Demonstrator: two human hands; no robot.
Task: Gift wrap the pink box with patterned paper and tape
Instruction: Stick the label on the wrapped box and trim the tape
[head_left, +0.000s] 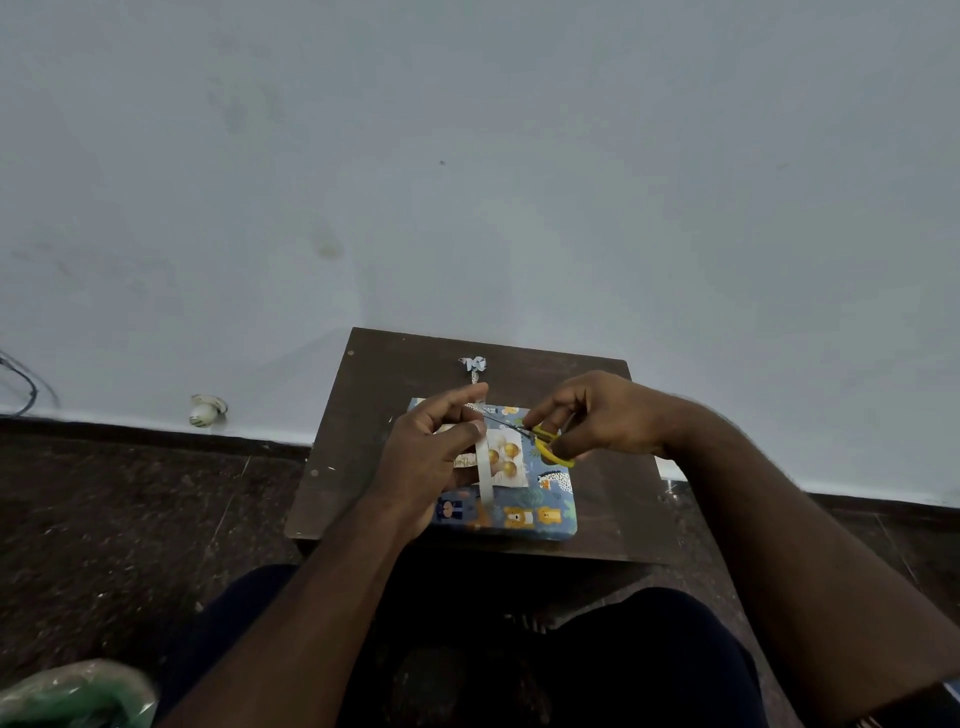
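We pinch white ribbon strip (485, 467) in left hand (434, 457); right hand (597, 415) grips yellow-handled scissors (540, 441), blades pointing 10 o'clock across strip, above blue animal-print wrapped box (519, 514).

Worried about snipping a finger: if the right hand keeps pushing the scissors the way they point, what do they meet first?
Probably the white ribbon pinched by the left hand, its fingers just behind; depth is unclear.
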